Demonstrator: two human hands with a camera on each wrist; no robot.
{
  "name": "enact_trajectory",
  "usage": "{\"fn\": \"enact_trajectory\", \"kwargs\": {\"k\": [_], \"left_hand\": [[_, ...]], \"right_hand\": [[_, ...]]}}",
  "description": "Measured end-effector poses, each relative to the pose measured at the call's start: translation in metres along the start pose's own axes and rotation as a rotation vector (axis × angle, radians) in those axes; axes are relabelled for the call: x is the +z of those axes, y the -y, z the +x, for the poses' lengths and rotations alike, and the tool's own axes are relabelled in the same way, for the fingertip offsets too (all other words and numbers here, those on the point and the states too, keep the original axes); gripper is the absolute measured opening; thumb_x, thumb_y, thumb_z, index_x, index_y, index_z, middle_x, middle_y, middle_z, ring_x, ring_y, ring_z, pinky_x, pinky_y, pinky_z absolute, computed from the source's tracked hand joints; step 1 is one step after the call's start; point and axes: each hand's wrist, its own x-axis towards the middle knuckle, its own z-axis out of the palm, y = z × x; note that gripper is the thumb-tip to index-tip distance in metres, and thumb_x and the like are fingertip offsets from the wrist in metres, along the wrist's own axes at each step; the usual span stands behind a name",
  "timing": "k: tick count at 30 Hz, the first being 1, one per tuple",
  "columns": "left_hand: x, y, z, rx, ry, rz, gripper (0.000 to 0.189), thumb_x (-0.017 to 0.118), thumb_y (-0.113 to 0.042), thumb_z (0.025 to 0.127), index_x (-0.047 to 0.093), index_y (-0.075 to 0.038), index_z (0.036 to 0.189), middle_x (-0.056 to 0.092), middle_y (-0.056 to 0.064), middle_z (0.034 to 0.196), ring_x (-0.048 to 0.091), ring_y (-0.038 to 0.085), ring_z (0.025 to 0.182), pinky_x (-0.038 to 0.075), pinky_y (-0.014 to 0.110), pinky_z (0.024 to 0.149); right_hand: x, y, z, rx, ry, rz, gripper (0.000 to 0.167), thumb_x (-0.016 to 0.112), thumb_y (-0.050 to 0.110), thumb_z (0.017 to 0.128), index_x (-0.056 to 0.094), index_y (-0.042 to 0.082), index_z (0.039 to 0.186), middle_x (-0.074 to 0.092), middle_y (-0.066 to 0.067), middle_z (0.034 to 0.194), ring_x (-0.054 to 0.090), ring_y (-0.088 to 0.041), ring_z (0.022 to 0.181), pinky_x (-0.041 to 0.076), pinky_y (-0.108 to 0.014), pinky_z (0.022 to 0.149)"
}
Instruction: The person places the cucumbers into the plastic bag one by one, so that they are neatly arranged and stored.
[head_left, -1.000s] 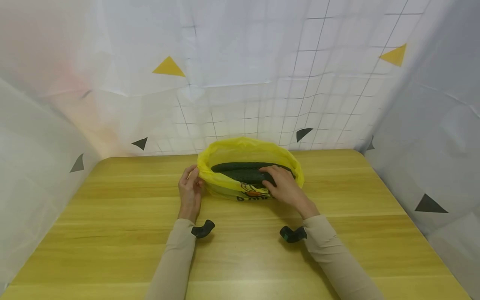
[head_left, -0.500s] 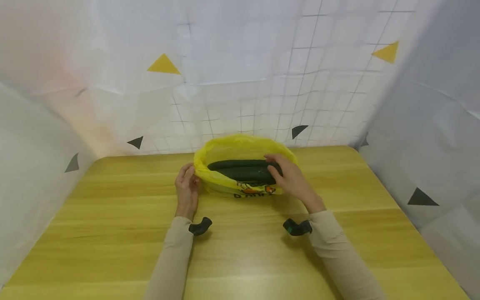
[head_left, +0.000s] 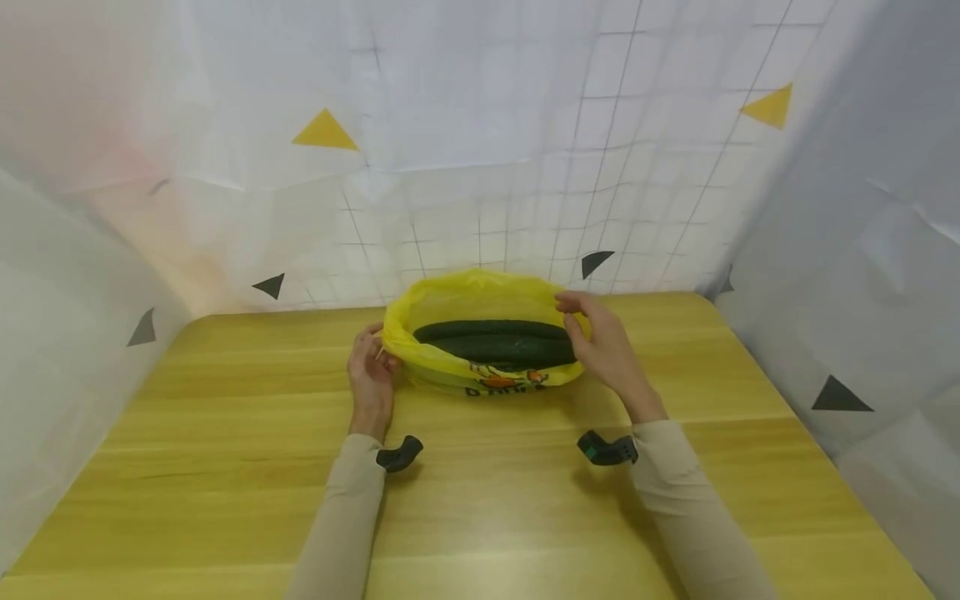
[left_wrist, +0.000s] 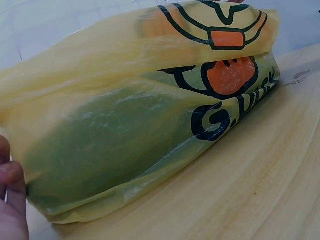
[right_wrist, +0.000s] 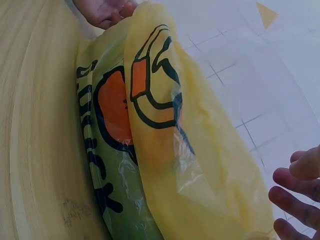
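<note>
A yellow plastic bag with a cartoon duck print lies with its mouth open toward me. Long dark green cucumbers lie side by side inside it; their green shows through the thin plastic in the left wrist view. My left hand holds the bag's rim at its left end, thumb and fingers around the edge. At the opposite end, my right hand is beside the rim with fingers spread and slightly bent. In the right wrist view those fingertips are close to the plastic, with nothing between them.
The bag rests on a wooden table, near its back edge. White sheeting with grid lines and triangles rises behind and at both sides. Black curved pieces stick out from both cuffs.
My right hand has come off the cucumbers and moved right and up to the bag's right rim. The left hand stays at the left rim. The head view has shifted slightly.
</note>
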Motion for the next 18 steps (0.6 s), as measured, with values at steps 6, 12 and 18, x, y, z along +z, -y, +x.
{"fn": "enact_trajectory", "kwargs": {"k": [6, 12, 18], "left_hand": [[0.0, 0.002, 0.001, -0.014, -0.056, 0.04, 0.021, 0.046, -0.022, 0.099, 0.057, -0.007, 0.107, 0.058, -0.002, 0.08, 0.045, 0.012, 0.061, 0.037, 0.023, 0.057], [0.001, 0.005, 0.001, -0.004, -0.128, 0.122, 0.017, 0.051, -0.021, 0.097, 0.061, -0.008, 0.099, 0.057, -0.001, 0.083, 0.045, 0.012, 0.061, 0.037, 0.023, 0.056], [-0.001, 0.006, 0.001, -0.011, -0.2, 0.219, 0.014, 0.054, -0.018, 0.096, 0.064, -0.009, 0.101, 0.055, -0.001, 0.076, 0.046, 0.011, 0.06, 0.038, 0.024, 0.056]], "right_hand": [[-0.001, -0.003, -0.001, 0.023, 0.008, 0.007, 0.034, 0.05, 0.004, 0.096, 0.051, 0.006, 0.13, 0.061, -0.015, 0.116, 0.055, -0.032, 0.112, 0.041, -0.053, 0.097], [-0.003, -0.007, -0.003, 0.022, -0.012, 0.007, 0.032, 0.05, 0.004, 0.096, 0.053, 0.004, 0.127, 0.061, -0.014, 0.116, 0.055, -0.031, 0.111, 0.042, -0.051, 0.098], [-0.008, -0.012, -0.002, -0.013, -0.066, 0.019, 0.029, 0.051, 0.0, 0.094, 0.055, 0.002, 0.123, 0.062, -0.016, 0.114, 0.058, -0.03, 0.106, 0.043, -0.048, 0.097]]}}
